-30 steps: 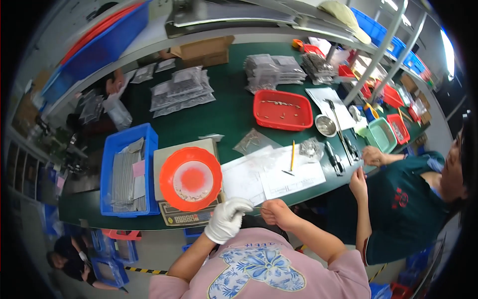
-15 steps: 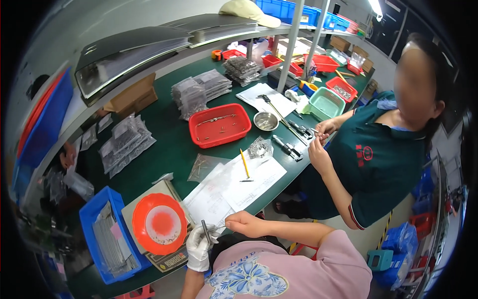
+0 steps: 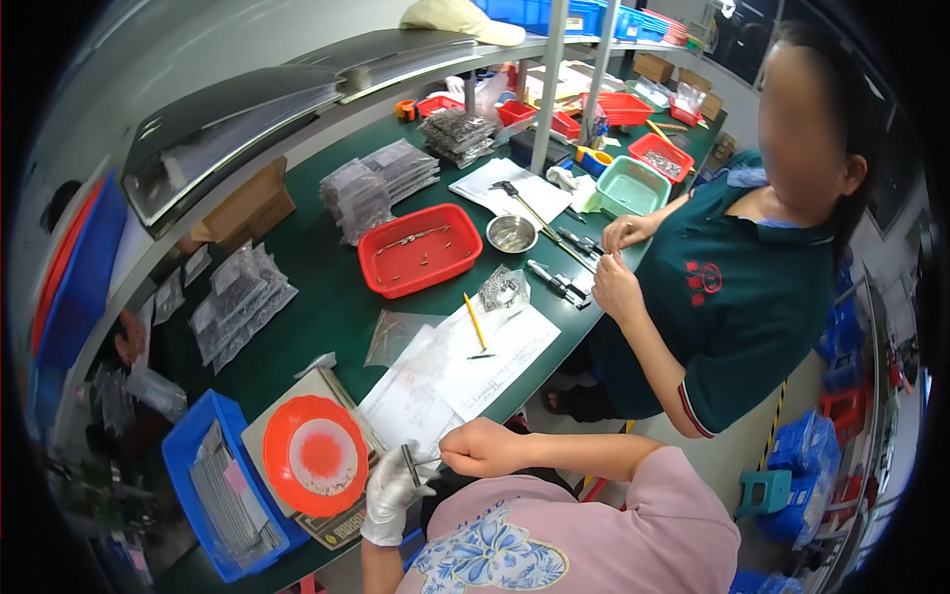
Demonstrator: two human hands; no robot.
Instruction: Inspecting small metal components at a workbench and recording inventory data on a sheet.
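My left hand (image 3: 394, 492), in a white glove, grips a short grey metal rod (image 3: 409, 465) that stands tilted above the fingers. My right hand (image 3: 483, 447) is bare and closed beside it, its fingertips pinching the end of a thin metal pin (image 3: 429, 461) that reaches toward the rod. Whether pin and rod are joined is too small to tell. Both hands are close to my body at the bench's near edge. Left of the gloved hand, an orange-red plate (image 3: 315, 455) with small bits in it rests on a weighing scale (image 3: 341, 523).
A blue bin (image 3: 186, 465) stands beside the scale. Drawing sheets (image 3: 510, 361) with a yellow pencil (image 3: 475, 322), a red tray (image 3: 421, 249) and a metal bowl (image 3: 512, 234) lie ahead. At the right, a co-worker (image 3: 722, 287) holds their hands together near calipers (image 3: 559, 284).
The whole view has shifted slightly as my head moved. My hands keep nearly the same hold on the rod and pin. The co-worker's hands have shifted a little.
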